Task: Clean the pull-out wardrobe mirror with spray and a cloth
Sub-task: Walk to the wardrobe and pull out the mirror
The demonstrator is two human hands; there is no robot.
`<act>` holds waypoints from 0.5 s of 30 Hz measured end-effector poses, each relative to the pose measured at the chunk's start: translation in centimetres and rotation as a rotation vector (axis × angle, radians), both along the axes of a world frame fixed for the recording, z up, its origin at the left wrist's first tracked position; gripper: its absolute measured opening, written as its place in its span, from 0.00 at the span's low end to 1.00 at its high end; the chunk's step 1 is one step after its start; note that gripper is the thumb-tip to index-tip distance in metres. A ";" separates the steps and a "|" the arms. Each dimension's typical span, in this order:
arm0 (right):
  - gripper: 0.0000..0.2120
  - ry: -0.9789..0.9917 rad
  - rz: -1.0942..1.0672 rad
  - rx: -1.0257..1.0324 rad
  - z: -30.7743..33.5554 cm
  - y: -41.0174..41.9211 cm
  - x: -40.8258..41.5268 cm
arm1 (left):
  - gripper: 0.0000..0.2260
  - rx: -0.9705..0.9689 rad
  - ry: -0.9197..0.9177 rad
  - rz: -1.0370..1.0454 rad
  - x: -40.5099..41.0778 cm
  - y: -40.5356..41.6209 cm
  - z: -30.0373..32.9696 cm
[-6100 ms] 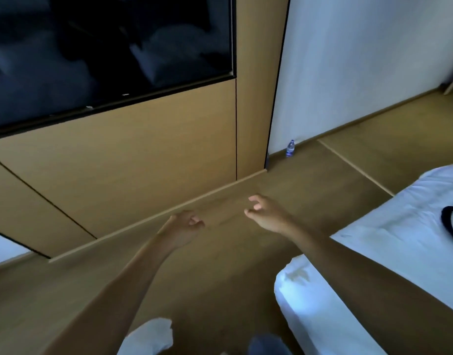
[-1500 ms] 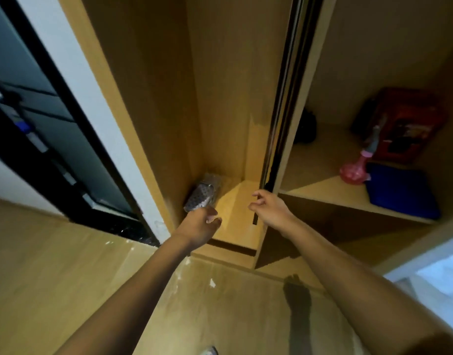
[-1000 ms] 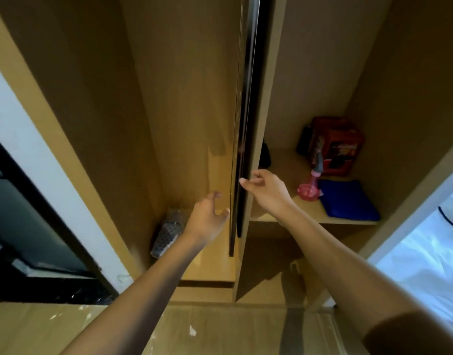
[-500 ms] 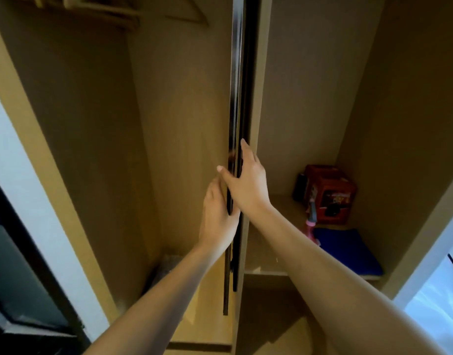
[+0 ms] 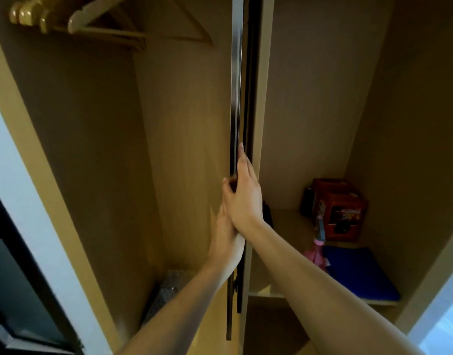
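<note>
The pull-out mirror (image 5: 236,98) stands edge-on as a thin dark and silver strip between the two wardrobe compartments. My right hand (image 5: 243,198) grips its front edge at mid height, thumb on the left side and fingers on the right. My left hand (image 5: 225,247) holds the same edge just below; its fingers are hidden under the right hand. A pink spray bottle (image 5: 316,252) stands on the right compartment's shelf. A folded blue cloth (image 5: 358,272) lies beside it.
A red box (image 5: 340,208) sits at the back of the wooden shelf (image 5: 284,221). Wooden hangers (image 5: 74,21) hang at the top of the left compartment, and a grey mesh bundle (image 5: 166,288) lies on its floor. A dark panel is at lower left.
I walked from the bedside to the open wardrobe. Both hands rose to the mirror's edge; over the last half second they closed together on it, right above left.
</note>
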State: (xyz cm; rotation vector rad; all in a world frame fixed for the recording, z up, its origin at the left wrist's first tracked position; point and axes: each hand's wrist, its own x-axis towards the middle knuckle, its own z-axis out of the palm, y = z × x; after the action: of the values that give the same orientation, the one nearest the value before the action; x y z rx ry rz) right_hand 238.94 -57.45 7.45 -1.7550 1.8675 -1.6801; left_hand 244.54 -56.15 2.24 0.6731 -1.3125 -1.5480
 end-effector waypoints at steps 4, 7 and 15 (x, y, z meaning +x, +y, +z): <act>0.38 -0.001 0.001 -0.002 -0.2 0.0 -0.3 | 0.27 0.196 0.205 -0.069 -0.6 -0.3 -0.3; 0.37 0.004 0.001 -0.012 -0.2 0.1 -0.2 | 0.37 0.084 0.148 -0.023 -0.2 -0.2 -0.6; 0.37 -0.015 0.037 -0.006 0.0 2.0 0.1 | 0.23 -0.558 -0.460 0.365 1.1 0.2 -2.1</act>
State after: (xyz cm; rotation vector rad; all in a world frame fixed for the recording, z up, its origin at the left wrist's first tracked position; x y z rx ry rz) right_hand 239.03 -55.43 7.50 -1.7624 1.8142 -1.6835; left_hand 245.69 -55.92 0.10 0.8693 -1.7477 -0.6993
